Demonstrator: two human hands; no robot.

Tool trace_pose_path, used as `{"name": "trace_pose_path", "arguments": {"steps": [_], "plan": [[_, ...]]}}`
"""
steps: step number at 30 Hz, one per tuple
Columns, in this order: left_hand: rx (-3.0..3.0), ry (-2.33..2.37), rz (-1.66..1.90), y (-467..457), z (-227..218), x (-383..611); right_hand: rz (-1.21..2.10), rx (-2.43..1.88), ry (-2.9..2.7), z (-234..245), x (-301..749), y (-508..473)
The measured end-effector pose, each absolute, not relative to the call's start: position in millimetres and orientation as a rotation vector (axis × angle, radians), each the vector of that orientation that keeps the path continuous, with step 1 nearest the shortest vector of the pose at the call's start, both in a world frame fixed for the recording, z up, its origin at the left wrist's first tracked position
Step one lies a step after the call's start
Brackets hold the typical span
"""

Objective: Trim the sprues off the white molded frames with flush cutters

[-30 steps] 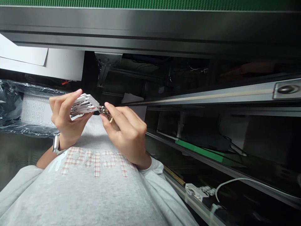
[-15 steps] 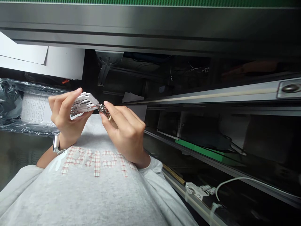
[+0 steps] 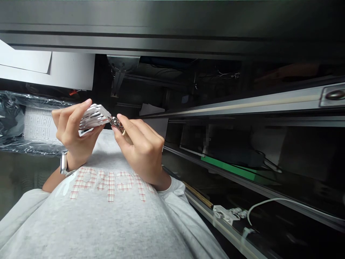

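My left hand [image 3: 74, 131] is closed around a stack of white slotted plastic pieces [image 3: 95, 116], holding it by its edges between thumb and fingers. In my right hand [image 3: 142, 147] is a small pair of metal nippers [image 3: 116, 123], pinched between thumb and index finger. The tips of the nippers meet the right-hand corner of the white stack. Most of the tool's handles are hidden inside my right palm. Both hands are held up close together in front of my chest.
An open plastic-lined container [image 3: 18, 145] with more white moulded pieces [image 3: 37, 122] lies at the left. White sheets [image 3: 72, 70] are above it. A metal beam [image 3: 172, 21] crosses the top, and metal rails [image 3: 242, 102] run along the right.
Both hands and the white stack have shifted very slightly left and up in view. The grip on each thing is the same, and the nippers stay at the stack's corner.
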State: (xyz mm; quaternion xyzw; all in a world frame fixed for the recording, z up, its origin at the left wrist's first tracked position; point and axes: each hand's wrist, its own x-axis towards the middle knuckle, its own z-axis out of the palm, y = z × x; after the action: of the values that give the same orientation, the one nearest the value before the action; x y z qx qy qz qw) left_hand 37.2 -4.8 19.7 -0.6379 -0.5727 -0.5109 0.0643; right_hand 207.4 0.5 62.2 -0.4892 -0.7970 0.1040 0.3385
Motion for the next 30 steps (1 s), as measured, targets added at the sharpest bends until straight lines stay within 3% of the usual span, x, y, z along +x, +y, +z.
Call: {"name": "trace_pose_path", "arguments": {"steps": [7,15,18,24,30], "plan": [[-1.886,-1.809,-1.493,-5,19,38,0.352,-1.288,-2.065,60,207,1],[-1.887,-1.961,-1.583,-6,21,39,0.741,-1.253,-1.729,58,210,10],[-2.005,-2.051,-1.868,-6,22,38,0.939,-1.239,-1.626,53,209,17],[-2.178,-2.430,-2.853,-3,22,28,1.151,-1.276,-1.532,39,200,24],[-2.277,-2.471,-2.972,-6,27,30,1.101,-1.303,-1.486,25,196,31]]}}
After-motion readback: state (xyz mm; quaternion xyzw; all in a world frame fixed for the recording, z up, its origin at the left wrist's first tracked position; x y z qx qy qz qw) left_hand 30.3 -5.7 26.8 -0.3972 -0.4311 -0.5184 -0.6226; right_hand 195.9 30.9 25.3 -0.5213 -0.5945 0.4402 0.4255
